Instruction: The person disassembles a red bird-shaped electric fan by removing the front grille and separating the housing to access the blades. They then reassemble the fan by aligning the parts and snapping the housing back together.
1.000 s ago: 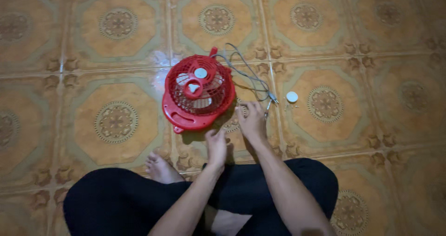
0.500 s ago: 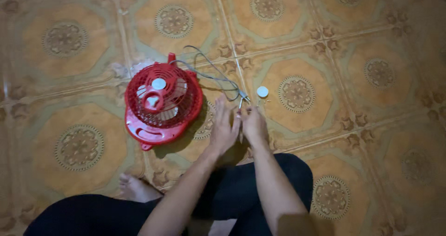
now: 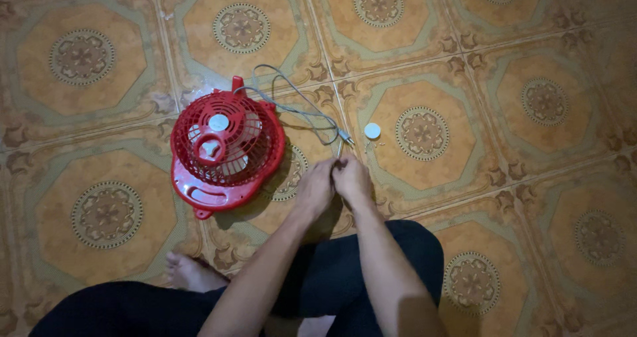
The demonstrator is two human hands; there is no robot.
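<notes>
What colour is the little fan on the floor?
The fan is red, with a white round cap at its middle. The head view shows it.

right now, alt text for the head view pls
Seated on a patterned tile floor, a person brings the left hand and right hand together around the grey cord of a small red fan lying flat; a small white disc sits nearby.

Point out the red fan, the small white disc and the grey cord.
red fan (image 3: 225, 148), head view, on its round front grille.
small white disc (image 3: 372, 131), head view, on its centre.
grey cord (image 3: 298, 108), head view, on its looped stretch.
</notes>
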